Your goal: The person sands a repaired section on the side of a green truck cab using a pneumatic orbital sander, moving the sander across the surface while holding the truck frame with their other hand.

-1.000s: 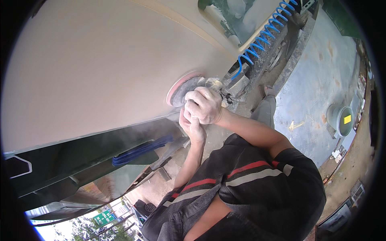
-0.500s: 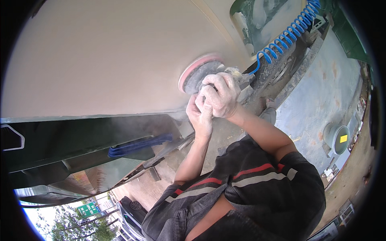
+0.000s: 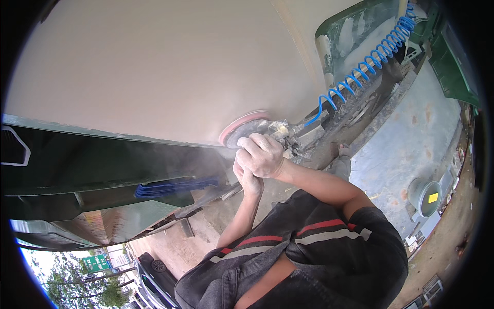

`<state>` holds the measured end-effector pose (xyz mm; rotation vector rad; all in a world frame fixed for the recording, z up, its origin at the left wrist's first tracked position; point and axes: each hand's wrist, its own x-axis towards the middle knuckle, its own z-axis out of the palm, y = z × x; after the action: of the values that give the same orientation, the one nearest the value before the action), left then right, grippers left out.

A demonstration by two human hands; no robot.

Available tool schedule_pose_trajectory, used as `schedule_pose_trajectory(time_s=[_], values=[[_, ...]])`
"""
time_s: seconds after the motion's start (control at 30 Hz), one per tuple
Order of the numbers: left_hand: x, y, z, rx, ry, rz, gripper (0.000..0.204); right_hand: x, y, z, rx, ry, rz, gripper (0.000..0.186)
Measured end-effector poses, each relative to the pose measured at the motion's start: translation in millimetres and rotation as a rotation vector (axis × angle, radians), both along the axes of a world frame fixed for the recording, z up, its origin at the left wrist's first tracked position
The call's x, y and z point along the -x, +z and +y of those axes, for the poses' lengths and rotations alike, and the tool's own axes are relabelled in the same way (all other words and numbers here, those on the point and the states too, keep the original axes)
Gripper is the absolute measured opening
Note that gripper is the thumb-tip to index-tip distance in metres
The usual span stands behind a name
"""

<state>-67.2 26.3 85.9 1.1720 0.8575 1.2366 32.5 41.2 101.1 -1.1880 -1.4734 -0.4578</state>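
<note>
My right hand (image 3: 262,154) is closed over the top of a pneumatic disc sander (image 3: 280,133). Its pink-rimmed pad (image 3: 241,126) presses flat on a big beige, filler-coated vehicle panel (image 3: 154,67), right at the panel's lower edge. My left hand (image 3: 250,181) sits just under the right one and grips the tool from below. Both hands are white with dust. A blue coiled air hose (image 3: 360,72) runs from the sander up to the right. Fine dust drifts off the pad over the dark green body part (image 3: 103,165) below.
Bare concrete floor (image 3: 411,139) lies to the right, with a grey bucket with a yellow label (image 3: 424,196) on it. Green metal parts (image 3: 453,67) stand at the far right. A blue strip (image 3: 175,186) lies on the dark body part, and parked cars (image 3: 154,278) show bottom left.
Both hands have slid the sander along the beige panel, and it now sits at the panel's lower edge. More dust trails off the pad. My view has shifted with them.
</note>
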Motion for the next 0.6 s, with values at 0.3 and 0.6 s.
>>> schedule_pose_trajectory(time_s=[0.3, 0.6], values=[[-14, 40, 2, -0.037, -0.015, -0.147, 0.05, -9, 35, 6, -0.061, -0.085, -0.051, 0.014], [-34, 45, 18, 0.147, -0.189, -0.41, 0.047, -41, 72, 6, -0.035, -0.132, -0.022, 0.015]])
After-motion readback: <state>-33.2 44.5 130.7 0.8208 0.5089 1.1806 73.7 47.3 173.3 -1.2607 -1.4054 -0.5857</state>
